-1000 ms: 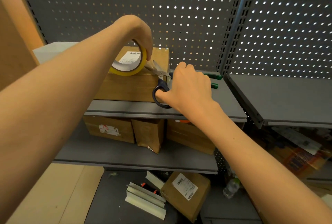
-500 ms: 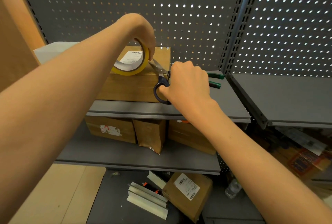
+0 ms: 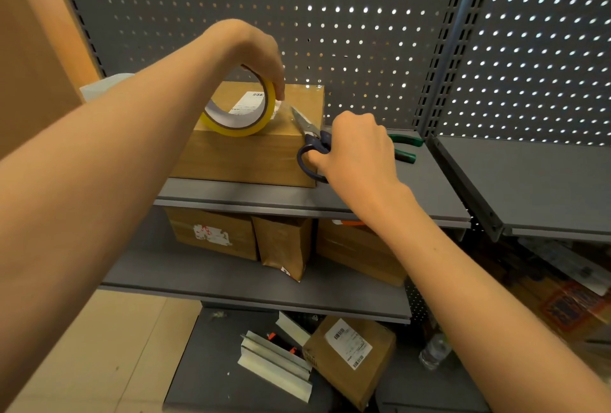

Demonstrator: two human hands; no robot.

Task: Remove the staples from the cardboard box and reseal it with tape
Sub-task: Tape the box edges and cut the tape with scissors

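Note:
A brown cardboard box (image 3: 244, 158) with a white label sits on the upper grey shelf (image 3: 330, 197). My left hand (image 3: 254, 52) grips a yellow tape roll (image 3: 239, 114) held above the box top. A strip of clear tape runs from the roll toward the box's right edge. My right hand (image 3: 358, 148) holds dark-handled scissors (image 3: 309, 144), fingers through the loops. The blades point up-left at the tape strip beside the roll. Whether the blades touch the tape is unclear.
Green-handled pliers (image 3: 405, 148) lie on the shelf behind my right hand. Brown parcels (image 3: 211, 234) fill the lower shelf. On the floor are a labelled box (image 3: 350, 356), metal strips (image 3: 274, 366) and a plastic bottle (image 3: 433, 351). A perforated back panel stands behind.
The scissors have closed in on the tape strip, and the blades have come closer together. My left hand kept the roll nearly still above the box.

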